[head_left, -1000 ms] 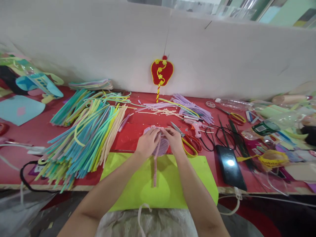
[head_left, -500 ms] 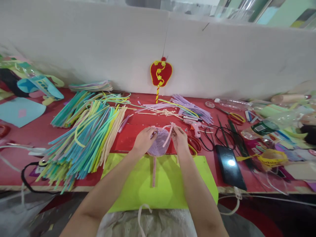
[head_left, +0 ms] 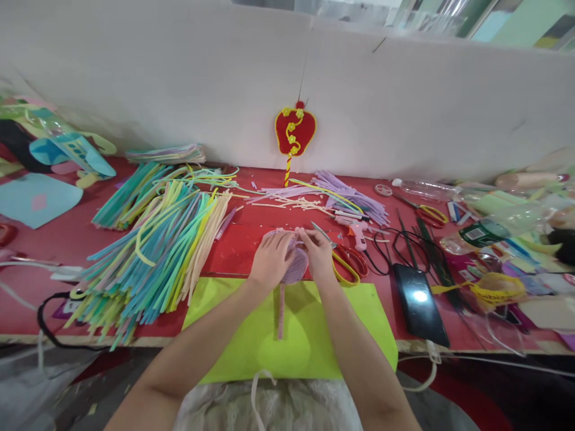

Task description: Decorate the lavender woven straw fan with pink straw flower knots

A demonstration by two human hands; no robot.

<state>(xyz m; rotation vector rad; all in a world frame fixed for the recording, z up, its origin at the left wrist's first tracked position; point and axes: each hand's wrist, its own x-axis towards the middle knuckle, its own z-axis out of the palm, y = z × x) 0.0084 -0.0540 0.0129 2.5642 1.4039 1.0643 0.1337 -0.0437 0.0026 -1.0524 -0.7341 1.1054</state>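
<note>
Both my hands press on a small purple fan-shaped craft piece [head_left: 295, 267] lying on the red table [head_left: 242, 242] just beyond a lime green sheet [head_left: 296, 335]. My left hand [head_left: 271, 258] covers its left half, fingers curled over the top edge. My right hand [head_left: 317, 254] pinches the top of the piece, thumb and fingers together. A thin purple handle [head_left: 281, 311] runs from the piece toward me across the green sheet. A pink strip seen earlier is hidden under my fingers.
A big heap of pastel foam strips [head_left: 157, 245] lies left. Yellow-handled scissors [head_left: 344, 260], a pink glue gun [head_left: 358, 232], black cables and a black phone [head_left: 417, 302] lie right. A red fan ornament [head_left: 294, 131] hangs on the wall. Clutter fills the far right.
Half a second ago my right hand lifted a pink strip above the purple piece; now the strip is pressed down and both hands lie close together on the piece.
</note>
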